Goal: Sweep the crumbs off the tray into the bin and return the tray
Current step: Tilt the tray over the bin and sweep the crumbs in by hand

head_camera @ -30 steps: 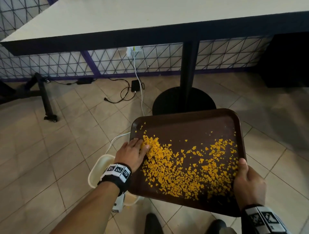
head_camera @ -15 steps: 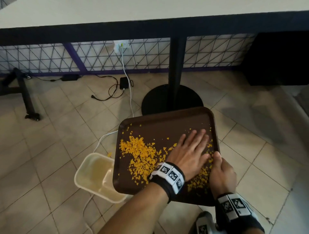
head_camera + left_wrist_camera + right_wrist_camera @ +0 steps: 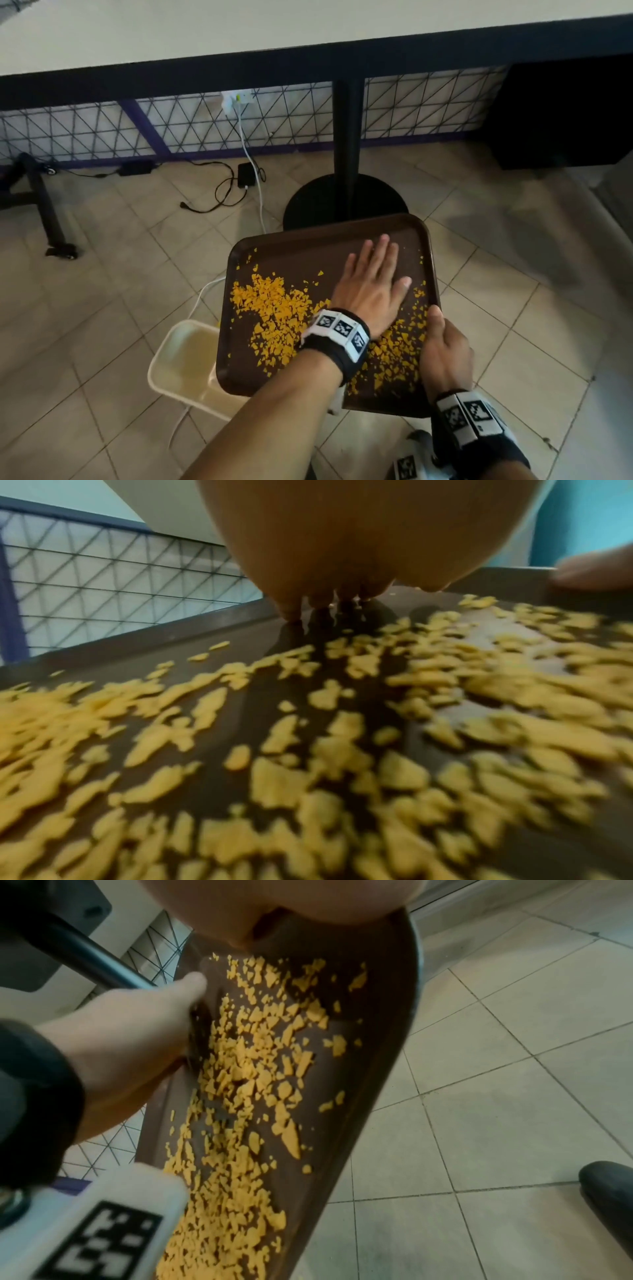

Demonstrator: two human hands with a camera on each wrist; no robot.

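Observation:
A dark brown tray [image 3: 294,248] hangs above the tiled floor, strewn with orange-yellow crumbs [image 3: 270,305]. My left hand [image 3: 371,284] lies flat on the tray's far right part, fingers straight and pointing away from me. My right hand [image 3: 442,349] grips the tray's right rim, thumb on top. A cream bin [image 3: 178,366] stands on the floor under the tray's near left corner. In the left wrist view the crumbs [image 3: 308,737] cover the tray floor [image 3: 219,785]. In the right wrist view the crumbs [image 3: 240,1083] cover the tray [image 3: 359,1069], with my left hand [image 3: 137,1031] beside them.
A white-topped table [image 3: 239,31] on a black pedestal base [image 3: 346,198] stands just beyond the tray. Cables and a power adapter [image 3: 246,174] lie on the floor to the left, near a black stand leg [image 3: 48,212]. A dark cabinet [image 3: 561,113] is at the right.
My left hand crossed from the tray's left side to its right and now reaches farther towards the far edge. Crumbs are piled at the left. The bin stays under the near left corner.

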